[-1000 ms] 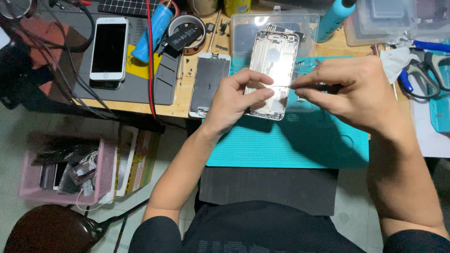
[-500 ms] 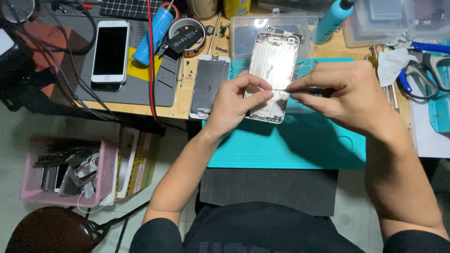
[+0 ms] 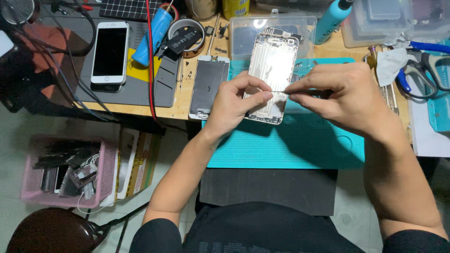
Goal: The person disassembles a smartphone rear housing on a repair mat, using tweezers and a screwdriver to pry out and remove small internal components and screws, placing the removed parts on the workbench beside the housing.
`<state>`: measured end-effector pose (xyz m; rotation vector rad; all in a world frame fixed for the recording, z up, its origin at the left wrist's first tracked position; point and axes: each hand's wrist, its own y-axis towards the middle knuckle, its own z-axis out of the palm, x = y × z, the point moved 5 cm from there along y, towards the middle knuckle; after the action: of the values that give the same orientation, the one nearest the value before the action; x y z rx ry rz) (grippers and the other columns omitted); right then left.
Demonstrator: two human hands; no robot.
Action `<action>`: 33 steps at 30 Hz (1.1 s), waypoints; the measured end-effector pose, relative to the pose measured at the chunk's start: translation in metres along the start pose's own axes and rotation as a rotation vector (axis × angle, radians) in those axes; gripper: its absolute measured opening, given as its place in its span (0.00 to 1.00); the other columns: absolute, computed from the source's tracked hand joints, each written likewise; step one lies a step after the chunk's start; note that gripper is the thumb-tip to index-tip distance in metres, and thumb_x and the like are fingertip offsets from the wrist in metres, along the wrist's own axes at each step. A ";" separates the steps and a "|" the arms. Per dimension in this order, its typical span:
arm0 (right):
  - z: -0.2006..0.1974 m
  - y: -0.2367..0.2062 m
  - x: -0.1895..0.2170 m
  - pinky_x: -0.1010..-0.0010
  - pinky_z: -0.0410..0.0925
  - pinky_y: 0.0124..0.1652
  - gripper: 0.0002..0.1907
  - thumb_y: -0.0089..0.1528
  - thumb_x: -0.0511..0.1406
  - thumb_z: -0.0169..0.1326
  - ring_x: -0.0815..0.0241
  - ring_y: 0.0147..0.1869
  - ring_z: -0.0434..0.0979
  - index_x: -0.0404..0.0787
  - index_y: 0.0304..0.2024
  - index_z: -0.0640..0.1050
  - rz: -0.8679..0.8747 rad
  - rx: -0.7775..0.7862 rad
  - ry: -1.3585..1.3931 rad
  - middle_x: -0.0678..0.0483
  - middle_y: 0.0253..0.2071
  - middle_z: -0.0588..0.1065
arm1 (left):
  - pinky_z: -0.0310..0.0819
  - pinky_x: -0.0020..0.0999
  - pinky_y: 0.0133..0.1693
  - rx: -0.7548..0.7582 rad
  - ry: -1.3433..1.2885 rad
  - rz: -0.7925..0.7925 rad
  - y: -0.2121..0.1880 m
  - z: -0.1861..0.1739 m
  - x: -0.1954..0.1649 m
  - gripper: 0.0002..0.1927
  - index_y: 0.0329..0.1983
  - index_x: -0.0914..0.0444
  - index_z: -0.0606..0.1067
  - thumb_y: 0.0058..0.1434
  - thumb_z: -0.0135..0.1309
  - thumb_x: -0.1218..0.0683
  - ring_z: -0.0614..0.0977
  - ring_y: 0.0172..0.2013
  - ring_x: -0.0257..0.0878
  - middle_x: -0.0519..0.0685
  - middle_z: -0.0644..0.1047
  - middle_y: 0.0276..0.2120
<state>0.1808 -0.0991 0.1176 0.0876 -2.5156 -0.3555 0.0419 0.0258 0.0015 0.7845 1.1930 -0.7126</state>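
Head view. Our left hand (image 3: pixel 233 105) grips the lower left edge of an opened phone shell (image 3: pixel 272 75), which lies tilted on the teal mat (image 3: pixel 281 145) with its upper end reaching the clear tray (image 3: pixel 243 33). Our right hand (image 3: pixel 344 96) pinches thin tweezers (image 3: pixel 281 91), whose tip meets our left thumb and forefinger over the shell. Just left of the shell lies a detached screen (image 3: pixel 206 86). Farther left, a white phone (image 3: pixel 109 51) rests on a grey mat (image 3: pixel 140 91). Scissors (image 3: pixel 422 75) lie at far right; a pink basket (image 3: pixel 65 171) stands on the floor.
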 end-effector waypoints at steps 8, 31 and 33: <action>0.000 0.000 0.000 0.73 0.71 0.32 0.08 0.60 0.32 0.64 0.61 0.34 0.81 0.39 0.42 0.84 -0.017 -0.003 -0.022 0.52 0.34 0.80 | 0.73 0.24 0.42 -0.002 0.082 0.062 0.000 0.000 -0.004 0.06 0.42 0.67 0.82 0.62 0.64 0.61 0.75 0.42 0.30 0.46 0.77 0.34; -0.004 -0.004 -0.002 0.74 0.66 0.30 0.08 0.60 0.31 0.64 0.65 0.30 0.77 0.39 0.43 0.84 0.016 -0.034 -0.005 0.53 0.32 0.79 | 0.77 0.23 0.39 -0.030 -0.161 -0.097 -0.001 -0.003 0.010 0.07 0.42 0.70 0.79 0.62 0.62 0.63 0.80 0.36 0.29 0.46 0.80 0.34; -0.004 -0.004 -0.004 0.75 0.66 0.29 0.08 0.60 0.32 0.65 0.66 0.29 0.76 0.40 0.43 0.84 0.043 -0.039 -0.016 0.53 0.31 0.79 | 0.77 0.24 0.39 -0.022 -0.168 -0.100 -0.001 -0.004 0.012 0.08 0.42 0.70 0.79 0.61 0.62 0.63 0.80 0.36 0.29 0.45 0.80 0.34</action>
<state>0.1865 -0.1033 0.1176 0.0157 -2.5214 -0.3892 0.0414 0.0277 -0.0109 0.6371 1.0909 -0.8296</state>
